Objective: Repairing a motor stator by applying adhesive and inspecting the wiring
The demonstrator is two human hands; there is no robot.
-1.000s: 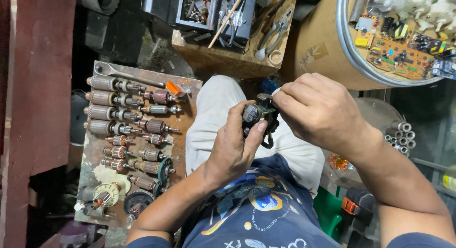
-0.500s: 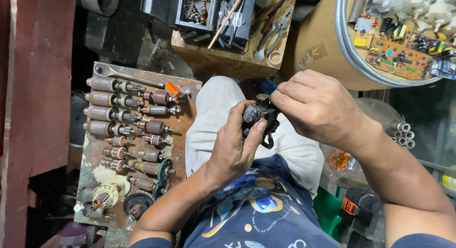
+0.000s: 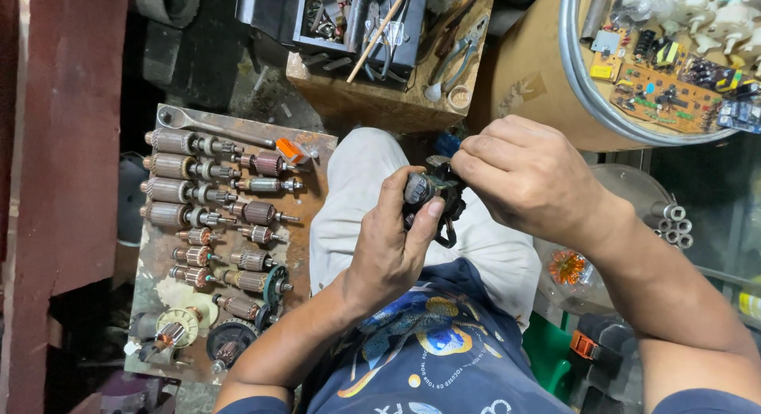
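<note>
1. Above the hands we see a black tool tray (image 3: pixel 361 41) on a wooden block (image 3: pixel 380 97); it holds metal hand tools and a thin wooden stick.
2. Above the right hand (image 3: pixel 527 176) sits a round metal basin (image 3: pixel 572 81) holding green circuit boards and white plastic parts.
3. To the left of the left hand (image 3: pixel 388 247), a rusty metal board (image 3: pixel 305 247) carries rows of motor armatures (image 3: pixel 186 168), their shafts pointing toward the hands.
4. We hold a small dark motor part (image 3: pixel 428 196) between both hands, over the lap; its long axis cannot be told.
5. The left hand is curled around the part from below, thumb pressed on its side.
6. The right hand is closed, fingertips pinching the part's upper end.
</note>
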